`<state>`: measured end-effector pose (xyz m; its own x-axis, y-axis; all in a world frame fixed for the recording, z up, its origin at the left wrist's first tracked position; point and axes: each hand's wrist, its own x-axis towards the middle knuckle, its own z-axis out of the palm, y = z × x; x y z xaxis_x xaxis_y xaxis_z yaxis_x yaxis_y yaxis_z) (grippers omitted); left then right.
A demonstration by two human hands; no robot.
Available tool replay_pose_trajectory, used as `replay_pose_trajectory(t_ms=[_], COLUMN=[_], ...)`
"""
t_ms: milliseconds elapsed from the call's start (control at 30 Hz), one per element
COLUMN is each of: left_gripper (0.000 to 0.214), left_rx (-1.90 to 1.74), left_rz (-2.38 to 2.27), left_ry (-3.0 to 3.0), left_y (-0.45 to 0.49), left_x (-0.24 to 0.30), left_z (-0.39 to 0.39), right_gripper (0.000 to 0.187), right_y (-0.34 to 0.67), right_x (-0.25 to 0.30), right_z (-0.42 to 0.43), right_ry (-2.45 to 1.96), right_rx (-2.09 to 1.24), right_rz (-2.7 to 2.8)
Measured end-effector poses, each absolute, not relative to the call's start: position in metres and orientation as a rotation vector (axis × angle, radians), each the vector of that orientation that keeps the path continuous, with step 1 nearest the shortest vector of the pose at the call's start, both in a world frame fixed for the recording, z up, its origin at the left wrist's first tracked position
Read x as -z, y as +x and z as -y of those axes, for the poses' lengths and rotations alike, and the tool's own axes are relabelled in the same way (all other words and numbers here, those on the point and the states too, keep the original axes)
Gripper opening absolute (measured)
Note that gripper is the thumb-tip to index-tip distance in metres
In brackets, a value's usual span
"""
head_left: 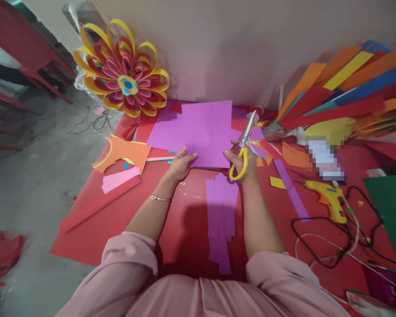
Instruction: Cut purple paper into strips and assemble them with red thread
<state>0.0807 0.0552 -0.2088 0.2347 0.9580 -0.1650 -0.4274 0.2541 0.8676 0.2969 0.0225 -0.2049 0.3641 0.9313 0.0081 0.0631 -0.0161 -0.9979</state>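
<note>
Reaching out toward 12 o'clock with both forearms, bare from the elbows up, angling in a bit. Pinching with the left hand (181,162), fingers bunched together. Gripping with the right hand (240,164), fingers curled closed, near the left at its 3 o'clock.

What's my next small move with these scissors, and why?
Probably bring the scissors to the near edge of the purple sheet: in the right hand they point away beside it, the left hand steadies its corner, and cut strips lie below.
</note>
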Motion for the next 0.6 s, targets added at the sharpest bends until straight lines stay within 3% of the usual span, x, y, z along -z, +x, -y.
replay_pose_trajectory(t_ms=[267, 467, 600], left_gripper=[0.045, 0.06, 0.055], left_rx=[-1.074, -1.036, -1.026], left_rz=[-0.809, -0.728, -0.747], left_ry=[0.718, 0.834, 0.898], left_y=[0.079, 0.075, 0.074], left_x=[0.207, 0.206, 0.211], left_z=[-0.058, -0.056, -0.055], right_gripper=[0.045, 0.048, 0.051], right_y=[0.296, 0.297, 0.296], right_x=[0.21, 0.214, 0.213], right_z=[-0.024, -0.028, -0.028], right_ry=[-1.395, -1.397, -1.369], right_rx=[-0.864, -0.792, -0.75], right_rz=[0.971, 0.911, 0.867])
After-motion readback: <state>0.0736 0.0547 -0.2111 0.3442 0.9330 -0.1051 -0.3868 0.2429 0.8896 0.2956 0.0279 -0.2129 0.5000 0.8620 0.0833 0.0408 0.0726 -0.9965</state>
